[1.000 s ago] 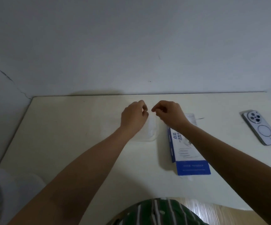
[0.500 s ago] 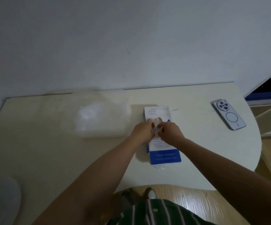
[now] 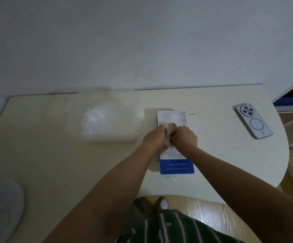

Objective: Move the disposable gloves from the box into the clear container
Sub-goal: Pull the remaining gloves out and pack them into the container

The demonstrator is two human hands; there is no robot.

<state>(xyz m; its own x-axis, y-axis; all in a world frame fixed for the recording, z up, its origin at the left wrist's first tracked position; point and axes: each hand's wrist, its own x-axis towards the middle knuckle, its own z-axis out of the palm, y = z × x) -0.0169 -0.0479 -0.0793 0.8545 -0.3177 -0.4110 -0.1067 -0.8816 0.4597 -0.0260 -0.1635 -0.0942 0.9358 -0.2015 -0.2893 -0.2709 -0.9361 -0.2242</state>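
Fingers (image 3: 162, 128) of our left hand (image 3: 153, 140) and right hand (image 3: 186, 137) curl together, pinching a translucent glove (image 3: 171, 127) at the box (image 3: 176, 165) opening, center frame. We see the clear container (image 3: 110, 138) just left and a phone (image 3: 254, 123) at right on the tabletop (image 3: 45, 155).
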